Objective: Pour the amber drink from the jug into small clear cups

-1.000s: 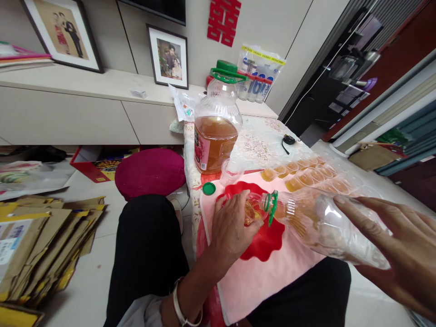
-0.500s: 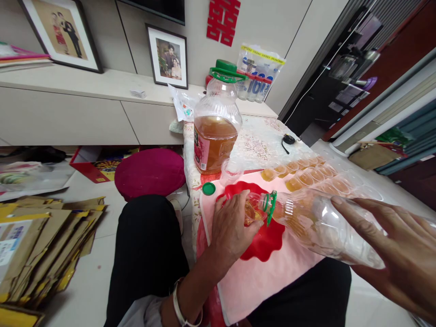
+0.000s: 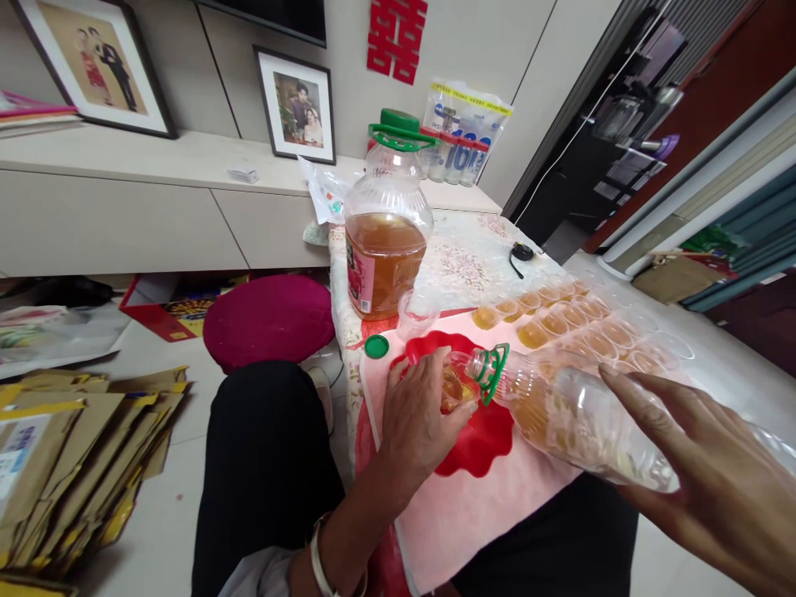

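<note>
My right hand grips a clear plastic bottle holding amber liquid, tipped so its green-ringed mouth points left. My left hand is closed round a small clear cup held at the bottle's mouth, over a red scalloped dish. The cup holds some amber liquid. The dish rests on a pink cloth lying over the table edge and my lap.
A big jug half full of amber liquid stands behind the dish, with a green cap and an empty cup beside it. Rows of several filled small cups run to the right. A magenta cushion and flattened cardboard lie on the floor at left.
The bottle's mouth and both hands have shifted slightly left and down in the picture; the camera turned a little. The grip on cup and bottle is the same.
</note>
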A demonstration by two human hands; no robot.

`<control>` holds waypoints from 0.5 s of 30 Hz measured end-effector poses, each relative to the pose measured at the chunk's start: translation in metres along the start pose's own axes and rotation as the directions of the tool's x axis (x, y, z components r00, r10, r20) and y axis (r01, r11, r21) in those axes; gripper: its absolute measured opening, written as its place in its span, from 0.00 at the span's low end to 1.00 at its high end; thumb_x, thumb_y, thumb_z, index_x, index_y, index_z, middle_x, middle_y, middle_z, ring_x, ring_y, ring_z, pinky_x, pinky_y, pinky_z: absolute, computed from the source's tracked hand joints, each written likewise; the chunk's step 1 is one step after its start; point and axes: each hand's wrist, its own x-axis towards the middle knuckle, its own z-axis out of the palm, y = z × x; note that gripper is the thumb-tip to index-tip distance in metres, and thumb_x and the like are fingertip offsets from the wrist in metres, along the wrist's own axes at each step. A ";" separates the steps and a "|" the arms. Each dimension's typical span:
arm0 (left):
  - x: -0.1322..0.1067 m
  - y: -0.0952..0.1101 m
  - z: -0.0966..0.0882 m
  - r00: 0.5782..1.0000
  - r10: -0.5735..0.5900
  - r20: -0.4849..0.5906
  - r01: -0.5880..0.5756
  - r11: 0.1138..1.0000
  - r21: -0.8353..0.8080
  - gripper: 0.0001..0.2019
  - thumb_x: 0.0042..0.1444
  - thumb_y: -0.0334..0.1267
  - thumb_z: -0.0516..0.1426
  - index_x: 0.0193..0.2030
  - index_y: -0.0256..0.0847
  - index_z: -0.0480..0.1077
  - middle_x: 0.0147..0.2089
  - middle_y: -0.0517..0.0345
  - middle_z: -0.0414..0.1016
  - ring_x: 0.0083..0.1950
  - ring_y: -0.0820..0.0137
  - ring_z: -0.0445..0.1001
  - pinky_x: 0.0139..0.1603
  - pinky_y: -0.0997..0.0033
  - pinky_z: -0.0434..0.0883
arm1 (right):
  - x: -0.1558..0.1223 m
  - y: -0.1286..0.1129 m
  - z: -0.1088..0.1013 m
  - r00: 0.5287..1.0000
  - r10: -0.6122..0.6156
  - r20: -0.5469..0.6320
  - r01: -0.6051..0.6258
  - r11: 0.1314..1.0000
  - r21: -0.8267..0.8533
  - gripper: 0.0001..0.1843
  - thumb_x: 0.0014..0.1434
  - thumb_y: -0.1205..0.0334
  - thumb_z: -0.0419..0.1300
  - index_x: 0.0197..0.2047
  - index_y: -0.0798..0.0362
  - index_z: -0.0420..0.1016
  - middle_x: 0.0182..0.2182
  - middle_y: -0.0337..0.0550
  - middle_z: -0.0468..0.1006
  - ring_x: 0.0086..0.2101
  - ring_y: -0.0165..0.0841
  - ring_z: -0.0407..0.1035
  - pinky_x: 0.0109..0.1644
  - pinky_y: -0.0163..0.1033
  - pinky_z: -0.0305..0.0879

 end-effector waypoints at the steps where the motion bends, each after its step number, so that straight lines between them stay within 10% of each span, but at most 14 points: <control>1: 0.000 -0.001 0.000 1.000 -0.003 -0.004 0.003 1.000 0.003 0.34 0.55 0.37 0.67 0.68 0.39 0.65 0.66 0.48 0.79 0.68 0.54 0.75 0.77 0.38 0.59 | -0.001 -0.002 0.000 1.000 0.019 -0.014 -0.019 1.000 0.007 0.43 0.64 0.49 0.57 0.78 0.53 0.53 0.57 0.64 0.74 0.51 0.61 0.74 0.44 0.67 0.79; 15: 0.002 -0.013 0.003 0.999 0.016 -0.040 -0.013 0.996 0.089 0.30 0.57 0.45 0.63 0.66 0.44 0.68 0.65 0.49 0.80 0.66 0.50 0.77 0.74 0.39 0.65 | 0.001 -0.017 -0.025 0.988 0.150 -0.026 -0.146 0.983 0.113 0.44 0.65 0.51 0.59 0.79 0.52 0.52 0.59 0.63 0.74 0.55 0.55 0.75 0.48 0.62 0.81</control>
